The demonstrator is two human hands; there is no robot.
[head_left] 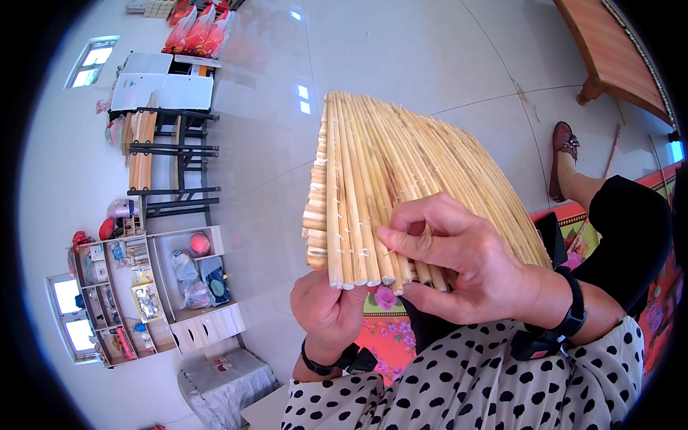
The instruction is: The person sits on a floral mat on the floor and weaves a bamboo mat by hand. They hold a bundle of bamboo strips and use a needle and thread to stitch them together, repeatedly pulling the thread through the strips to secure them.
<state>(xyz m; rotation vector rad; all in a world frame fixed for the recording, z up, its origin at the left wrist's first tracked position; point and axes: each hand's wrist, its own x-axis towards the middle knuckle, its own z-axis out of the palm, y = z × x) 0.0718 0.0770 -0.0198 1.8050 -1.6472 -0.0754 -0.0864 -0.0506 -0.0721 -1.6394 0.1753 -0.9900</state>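
A mat of pale, straight plant stalks [401, 158] lies tilted across my lap, its stalks side by side. Short white stitches show across several stalks at the near left. Another layer of stalk ends sticks out along the left side. My left hand [326, 308] is curled under the near left corner, bearing the mat from below; its fingertips are hidden. Over the near edge, my right hand [466, 261] grips the stalks, bent fingers on top and one digit at the cut ends. Whether it also pinches a thread I cannot make out.
A red floral cloth [380, 340] lies beneath me. At the upper right stands a wooden table [616, 57], near a person's foot in a dark red shoe [562, 154]. Shelving [136, 294] and stacked black-legged stools [175, 165] line the left, beyond the tiled floor [265, 143].
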